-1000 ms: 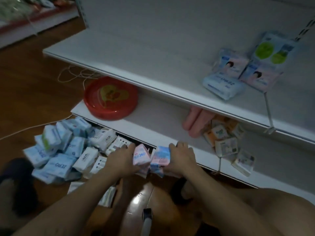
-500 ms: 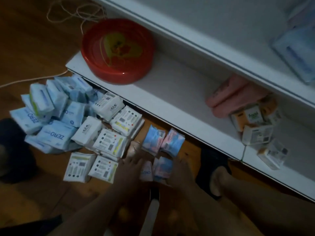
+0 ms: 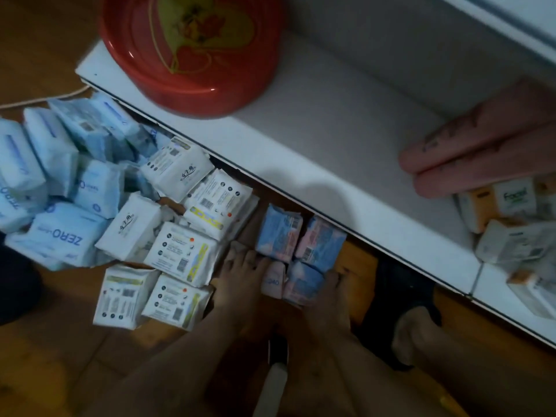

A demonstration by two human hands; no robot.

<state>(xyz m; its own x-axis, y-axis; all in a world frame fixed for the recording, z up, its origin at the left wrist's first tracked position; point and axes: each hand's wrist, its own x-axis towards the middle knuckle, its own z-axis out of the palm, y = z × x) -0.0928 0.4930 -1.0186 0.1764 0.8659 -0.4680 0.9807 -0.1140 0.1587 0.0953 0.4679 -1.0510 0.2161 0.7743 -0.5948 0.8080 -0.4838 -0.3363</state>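
Note:
Two small pink-and-blue packs lie side by side on the wooden floor between my hands. My left hand (image 3: 240,281) holds the pink pack (image 3: 273,282) from its left side. The blue-and-pink pack (image 3: 304,285) is gripped from the right by my right hand (image 3: 332,291). Just beyond them, against the shelf base, stand two more packs of the same kind, one bluish (image 3: 278,233) and one pinkish (image 3: 320,243). The light is dim and my thumbs are hidden.
White packs (image 3: 180,254) and pale blue ZERO packs (image 3: 60,236) are heaped on the floor to the left. A red basin (image 3: 192,55) sits on the white bottom shelf (image 3: 346,182). Pink rolls (image 3: 481,145) and boxed tissue packs (image 3: 511,224) lie at its right. My foot in a dark slipper (image 3: 403,326) is beside my right hand.
My hands came down from shelf-edge height to the floor with the two packs. The view has tilted down and closer, and the hands have barely moved in the last half second.

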